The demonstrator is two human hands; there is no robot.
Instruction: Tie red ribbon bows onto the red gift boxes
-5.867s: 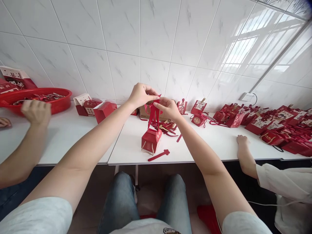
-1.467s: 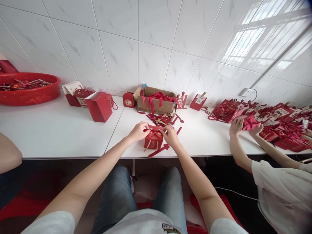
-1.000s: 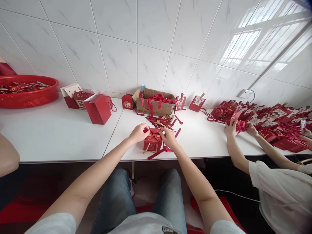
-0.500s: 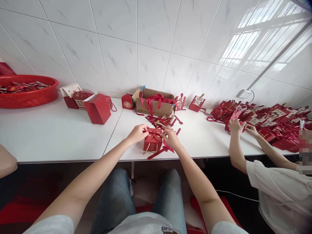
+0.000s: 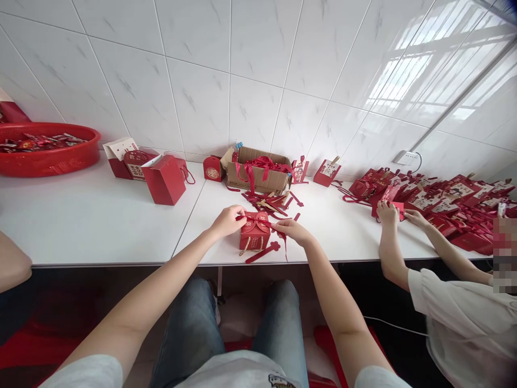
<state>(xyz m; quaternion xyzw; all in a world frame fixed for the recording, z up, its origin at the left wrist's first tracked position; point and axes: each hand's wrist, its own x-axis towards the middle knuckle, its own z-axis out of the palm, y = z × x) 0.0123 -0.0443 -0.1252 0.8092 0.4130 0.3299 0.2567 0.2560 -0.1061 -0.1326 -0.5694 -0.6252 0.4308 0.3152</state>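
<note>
A small red gift box point(image 5: 253, 233) with gold print and a rope handle stands before me near the table's front edge. Red ribbon point(image 5: 278, 227) runs across its top. My left hand point(image 5: 229, 220) pinches the ribbon at the box's upper left. On the other side, my right hand point(image 5: 294, 230) is closed on the ribbon just off the right side, with a loose end hanging below. A red paper strip with a flower-shaped end point(image 5: 262, 253) lies in front of the box, beneath my right hand.
Behind the box, red and gold strips point(image 5: 269, 203) lie before a cardboard box point(image 5: 258, 177) of ribbon. Red gift bags point(image 5: 165, 180) and a red basket point(image 5: 81, 156) stand left. At right, a co-worker's hands point(image 5: 390, 213) work beside many piled red boxes point(image 5: 440, 199).
My right hand has moved right, away from the box, drawing the ribbon out sideways. My left hand stays at the box's left. The co-worker's hands have shifted slightly.
</note>
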